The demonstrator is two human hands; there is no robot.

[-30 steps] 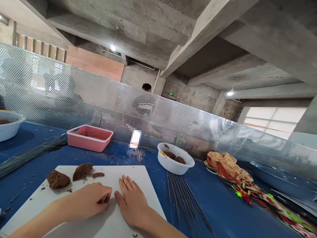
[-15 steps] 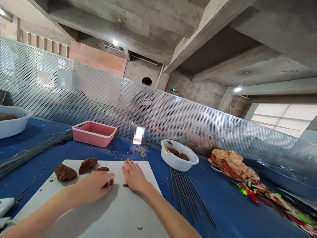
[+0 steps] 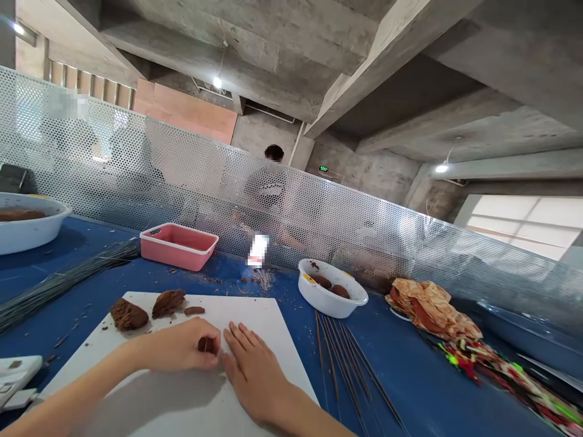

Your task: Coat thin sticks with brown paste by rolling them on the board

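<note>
Blue surface (image 3: pixel 401 376), noted from the left of the frame. At the far left edge, a white bowl (image 3: pixel 27 233) holding brown clay; below it, a bundle of thin grey wires (image 3: pixel 68 285) lying slantwise. In the lower left corner, a white device (image 3: pixel 13 376), too cut off to identify. Upper middle of the table: a pink plastic tray (image 3: pixel 179 246) near a perforated metal screen (image 3: pixel 182 164), with a person (image 3: pixel 268 188) visible through the mesh.

Lower centre: a white cutting board (image 3: pixel 268 321) carrying a rough clay lump (image 3: pixel 129 314), a second lump (image 3: pixel 168 303) and a thin clay strip (image 3: pixel 194 310). Left hand (image 3: pixel 177 346) on the board, its fingers (image 3: pixel 191 334) curled together and clamped on a small piece of brown clay (image 3: pixel 206 345) – the piece sits at the fingertips. Right hand (image 3: pixel 255 379) lies flat just beside it, fingers (image 3: pixel 239 340) apart, holding nothing.

Right of the board: loose dark sticks (image 3: pixel 346 364) and a white bowl (image 3: pixel 330 297) with clay lumps. Far right – crumpled orange-and-cream cloth (image 3: pixel 432 309), multicoloured strands (image 3: pixel 501 379), a blue tub (image 3: pixel 523 331).
</note>
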